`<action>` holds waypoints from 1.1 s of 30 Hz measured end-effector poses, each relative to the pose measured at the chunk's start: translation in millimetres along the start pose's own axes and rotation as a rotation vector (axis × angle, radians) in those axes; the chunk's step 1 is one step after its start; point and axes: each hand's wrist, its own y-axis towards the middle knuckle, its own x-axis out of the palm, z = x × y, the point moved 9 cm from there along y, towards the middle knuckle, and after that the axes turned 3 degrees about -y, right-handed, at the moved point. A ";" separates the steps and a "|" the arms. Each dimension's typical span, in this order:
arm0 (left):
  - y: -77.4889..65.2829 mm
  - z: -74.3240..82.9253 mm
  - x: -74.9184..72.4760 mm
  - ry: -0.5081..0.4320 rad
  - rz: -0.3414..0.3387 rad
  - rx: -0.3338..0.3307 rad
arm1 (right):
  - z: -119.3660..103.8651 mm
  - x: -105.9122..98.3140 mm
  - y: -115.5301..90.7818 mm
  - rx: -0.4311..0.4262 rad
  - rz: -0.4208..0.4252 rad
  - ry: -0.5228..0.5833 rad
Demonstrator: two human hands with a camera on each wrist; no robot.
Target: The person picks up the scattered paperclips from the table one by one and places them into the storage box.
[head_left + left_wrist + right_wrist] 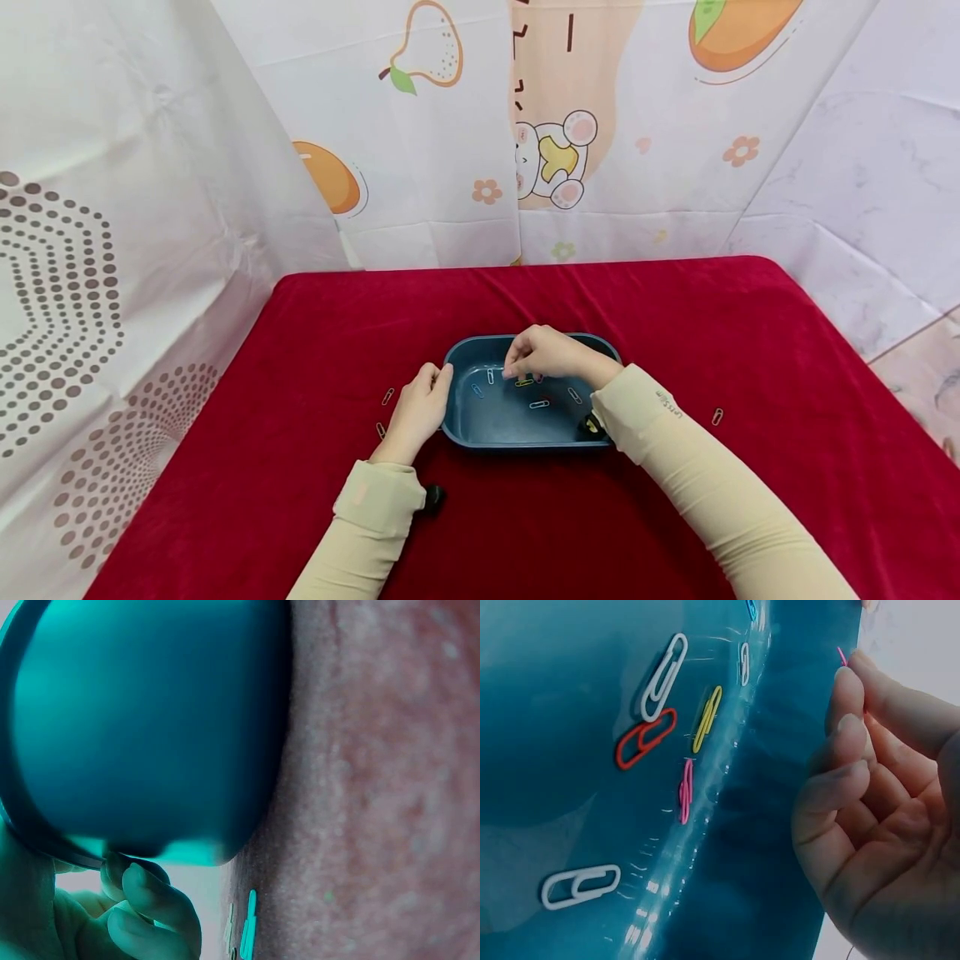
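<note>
A dark blue oblong basin (pixel 495 445) sits on the red cloth. My left hand (pixel 420 406) grips its left end, fingers curled under the rim in the left wrist view. Above the basin's far side, my right hand (pixel 551 354) pinches a pink paper clip (pixel 842 656) between thumb and forefinger; only its tip shows. On the basin floor lie several coloured clips: a yellow paper clip (pixel 707 720), a red paper clip (pixel 646 739) touching a white paper clip (pixel 664 679), another pink paper clip (pixel 686 791), a blue paper clip (pixel 477 391) and further white ones.
Outside the basin, one paper clip (pixel 387 396) and a second paper clip (pixel 380 430) lie left, beside my left hand. Another paper clip (pixel 717 417) lies to the right, past my right sleeve. A patterned curtain (pixel 450 167) hangs behind the red-covered table (pixel 360 317).
</note>
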 end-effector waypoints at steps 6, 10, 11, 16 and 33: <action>-0.3 0.2 0.0 -0.006 -0.006 0.000 | -0.7 2.3 -0.8 -0.005 -0.017 -0.002; -0.5 0.6 -0.2 -0.007 -0.005 0.003 | 0.2 1.6 0.4 0.000 -0.004 -0.010; -0.5 0.7 -0.2 -0.007 -0.005 0.003 | 0.3 1.3 0.7 0.001 -0.001 -0.011; -0.7 0.7 -0.2 -0.006 -0.005 0.002 | -0.5 -1.5 0.1 0.004 0.015 0.000; -1.1 -0.3 1.1 -0.011 -0.014 -0.005 | -9.8 -42.1 -19.6 0.005 0.200 0.069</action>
